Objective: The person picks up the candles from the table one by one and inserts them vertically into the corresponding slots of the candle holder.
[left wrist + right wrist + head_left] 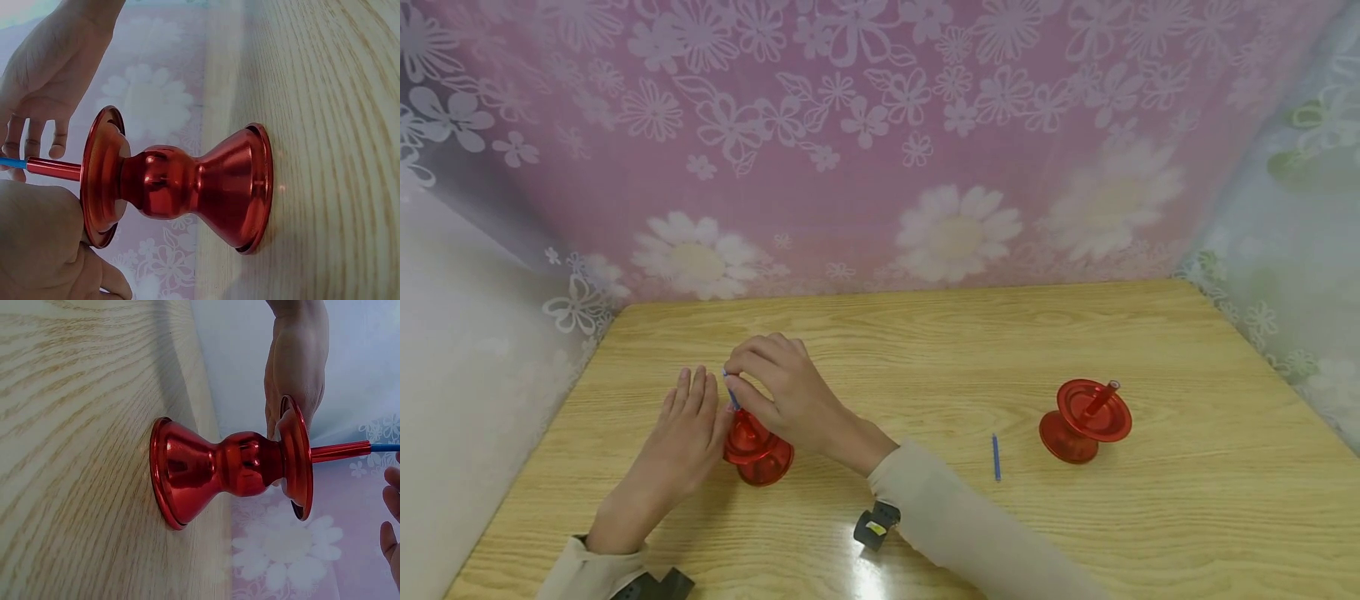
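A shiny red candle holder (765, 469) stands upright on the table at the left, with a saucer-like top, a round knob in its stem and a flared foot. From the thin tube (55, 169) on its top sticks a slim blue candle (384, 448). My right hand (790, 396) pinches that candle near its upper end, from the right. Close on the other side is my left hand (681, 442), its fingers fairly straight and its thumb by the tube and saucer. Whether the left thumb touches the holder, I cannot tell.
Another red candle holder (1071, 437), its tube bare of any candle, stands at the right of the wooden table (925, 350). A second blue candle (996, 457) lies just left of it. Flowered pink cloth (850, 183) hangs behind the table.
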Demonstrator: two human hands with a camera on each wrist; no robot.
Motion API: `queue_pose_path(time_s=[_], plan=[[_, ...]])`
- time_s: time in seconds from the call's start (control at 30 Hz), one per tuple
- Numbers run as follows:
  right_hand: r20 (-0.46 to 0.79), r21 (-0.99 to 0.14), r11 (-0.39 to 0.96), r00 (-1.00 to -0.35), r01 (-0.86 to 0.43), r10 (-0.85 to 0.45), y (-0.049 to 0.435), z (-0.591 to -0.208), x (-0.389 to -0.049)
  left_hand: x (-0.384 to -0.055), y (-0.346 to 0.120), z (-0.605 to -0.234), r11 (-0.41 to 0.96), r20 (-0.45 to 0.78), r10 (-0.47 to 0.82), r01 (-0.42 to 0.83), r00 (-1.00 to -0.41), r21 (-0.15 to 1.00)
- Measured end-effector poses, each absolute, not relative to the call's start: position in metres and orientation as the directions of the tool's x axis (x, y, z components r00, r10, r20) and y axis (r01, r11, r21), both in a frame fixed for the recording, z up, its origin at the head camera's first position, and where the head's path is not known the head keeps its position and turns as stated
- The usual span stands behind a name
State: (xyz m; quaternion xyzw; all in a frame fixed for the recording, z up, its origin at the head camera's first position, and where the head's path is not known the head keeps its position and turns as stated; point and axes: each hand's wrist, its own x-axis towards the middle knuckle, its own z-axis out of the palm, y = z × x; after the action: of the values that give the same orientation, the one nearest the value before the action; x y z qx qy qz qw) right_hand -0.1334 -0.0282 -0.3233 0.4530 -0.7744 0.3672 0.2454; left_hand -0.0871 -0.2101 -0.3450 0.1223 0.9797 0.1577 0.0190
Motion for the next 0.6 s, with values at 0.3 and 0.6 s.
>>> queue_pose_path(time_s=[0.3,0.6], plan=[[0.733,-0.309,0.326,-0.442,-0.893,-0.516,-0.0261,-0.3239,-0.1341,-0.0884,-0.2108,-0.3454,0.919,0.0,0.25,0.237,-0.968,0.317],[0.739,-0.26,0.329,-0.406,-0.908,-0.538,-0.0222,-0.3254,-0.1336,-0.0883,-0.2116,-0.3458,0.915,-0.009,0.254,0.237,-0.967,0.326]])
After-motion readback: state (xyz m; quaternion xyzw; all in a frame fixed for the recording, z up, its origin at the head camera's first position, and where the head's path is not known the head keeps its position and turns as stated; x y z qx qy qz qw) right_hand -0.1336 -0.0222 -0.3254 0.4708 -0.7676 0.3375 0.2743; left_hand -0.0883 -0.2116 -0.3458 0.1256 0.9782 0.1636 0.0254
